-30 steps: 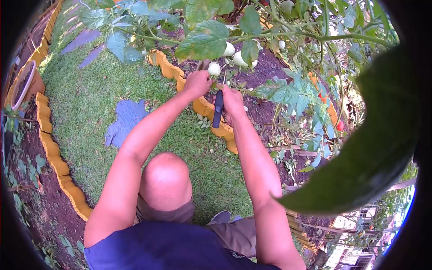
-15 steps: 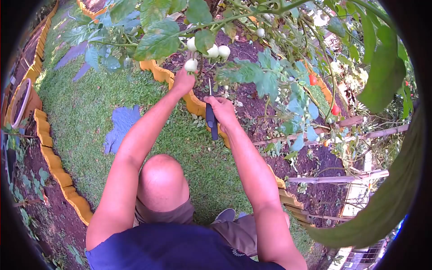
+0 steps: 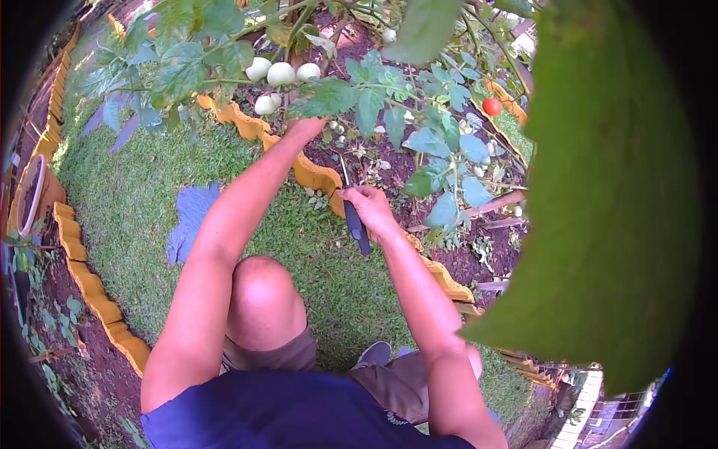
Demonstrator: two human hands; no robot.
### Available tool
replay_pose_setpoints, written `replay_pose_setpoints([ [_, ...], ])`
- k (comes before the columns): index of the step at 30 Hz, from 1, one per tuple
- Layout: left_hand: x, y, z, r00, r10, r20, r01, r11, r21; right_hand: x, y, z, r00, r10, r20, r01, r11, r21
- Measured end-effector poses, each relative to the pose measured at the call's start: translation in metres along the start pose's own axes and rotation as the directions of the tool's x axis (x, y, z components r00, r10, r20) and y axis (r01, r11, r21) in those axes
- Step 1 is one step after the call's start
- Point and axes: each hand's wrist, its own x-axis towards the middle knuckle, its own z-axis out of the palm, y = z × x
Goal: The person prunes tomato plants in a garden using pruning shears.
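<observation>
While the left hand (image 3: pixel 305 129) stays up under the pale fruit cluster (image 3: pixel 281 73), the right hand (image 3: pixel 372 209) has dropped back from it with the knife (image 3: pixel 357 223). A second ago both hands met at the stem. Now they're well apart, blade tip up over the orange edging (image 3: pixel 318 176), clear of the plant. Right fingers clamped round the dark handle. Left fingers are tucked behind a leaf (image 3: pixel 329 97), so I can't tell if they grip anything. Cluster hangs on its branch, just up-left of the left hand. My read: blade off the stem, no cutting contact this instant. Red tomato (image 3: pixel 491 106) sits further right, untouched.
</observation>
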Motion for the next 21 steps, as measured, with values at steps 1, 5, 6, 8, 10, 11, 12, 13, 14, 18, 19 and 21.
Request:
replay_pose_setpoints([
  [1, 0.003, -0.008, -0.001, 0.996, -0.055, 0.072, 0.058, 0.998, -0.04, -0.002, -0.004, -0.002, 1.0, -0.02, 0.009, 0.021, 0.999, -0.041],
  [5, -0.005, -0.02, -0.005, 0.982, -0.113, 0.153, 0.13, 0.986, -0.106, -0.02, -0.04, -0.003, 0.983, 0.183, 0.01, -0.183, 0.98, 0.078],
  [6, -0.008, -0.025, -0.007, 0.979, -0.1, 0.178, 0.121, 0.986, -0.113, -0.018, -0.04, -0.003, 0.987, 0.158, 0.03, -0.161, 0.98, 0.12],
  [8, -0.013, -0.046, -0.005, 0.966, -0.057, 0.253, 0.091, 0.988, -0.124, -0.01, -0.044, -0.009, 0.992, 0.105, 0.064, -0.116, 0.972, 0.203],
  [10, -0.016, -0.051, -0.006, 0.963, -0.029, 0.269, 0.103, 0.959, -0.265, 0.025, -0.015, -0.024, 0.996, -0.011, 0.093, -0.003, 0.989, 0.147],
  [11, -0.018, -0.038, -0.015, 0.971, -0.036, 0.236, 0.13, 0.909, -0.396, 0.037, -0.013, -0.032, 0.99, -0.052, 0.131, 0.038, 0.993, 0.109],
  [12, -0.022, -0.021, -0.027, 0.978, -0.039, 0.206, 0.137, 0.863, -0.486, 0.033, -0.032, -0.034, 0.986, -0.007, 0.166, -0.026, 0.981, 0.194],
  [13, -0.026, -0.003, -0.04, 0.983, -0.043, 0.176, 0.138, 0.809, -0.571, 0.027, -0.053, -0.035, 0.979, 0.039, 0.2, -0.094, 0.957, 0.273],
  [14, -0.035, 0.021, -0.061, 0.988, -0.041, 0.15, 0.126, 0.774, -0.62, 0.034, -0.052, -0.039, 0.984, 0.039, 0.173, -0.09, 0.949, 0.301],
  [18, -0.042, 0.078, -0.108, 0.944, -0.195, 0.267, 0.325, 0.7, -0.636, 0.043, -0.085, -0.04, 0.972, 0.196, 0.129, -0.215, 0.964, 0.159],
  [19, -0.044, 0.088, -0.119, 0.948, -0.203, 0.245, 0.311, 0.753, -0.58, 0.068, -0.052, -0.048, 0.975, 0.175, 0.138, -0.206, 0.943, 0.262],
  [21, -0.041, 0.091, -0.126, 0.933, -0.236, 0.273, 0.349, 0.784, -0.513, 0.042, -0.096, -0.037, 0.972, 0.201, 0.119, -0.215, 0.969, 0.119],
])
